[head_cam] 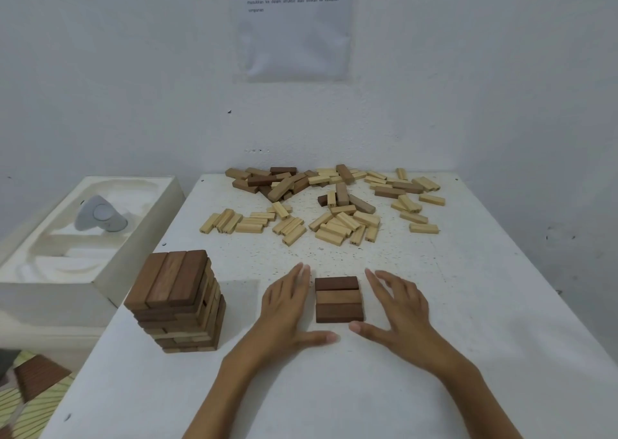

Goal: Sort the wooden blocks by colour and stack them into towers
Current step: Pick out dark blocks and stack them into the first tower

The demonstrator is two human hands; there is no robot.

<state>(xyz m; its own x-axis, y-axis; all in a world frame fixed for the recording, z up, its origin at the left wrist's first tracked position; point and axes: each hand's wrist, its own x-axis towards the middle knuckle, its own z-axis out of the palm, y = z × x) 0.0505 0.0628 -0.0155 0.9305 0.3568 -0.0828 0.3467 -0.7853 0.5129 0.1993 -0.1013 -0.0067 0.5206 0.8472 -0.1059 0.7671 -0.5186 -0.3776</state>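
Both hands lie flat and open on the white table (334, 388), grasping nothing: the left hand (287, 308) and the right hand (398, 308) flank a single layer of three dark blocks (338, 300) laid side by side. Fingers of each hand stretch forward along the layer's short ends, close beside it, though whether they touch the wood is hard to tell. The two thumbs point toward each other just on the near side of the layer, their tips a little apart.

To the outside of the left hand stands a dark brown tower (177, 301), several layers tall, each layer crossing the one under it, with three blocks showing on top. A few paler pieces show in its lower layers.

Beyond the fingertips of both hands, across a bare stretch of table, lie the loose light blocks (334, 224) in a wide scatter. Farther still, at the table's back edge near the wall, a heap of loose brown blocks (271, 181) is mixed with some pale ones.

Past the tower, off the table's left edge, sits a white moulded tray (83, 234) holding a grey rounded object (98, 214). A printed sheet (294, 24) hangs on the wall above.
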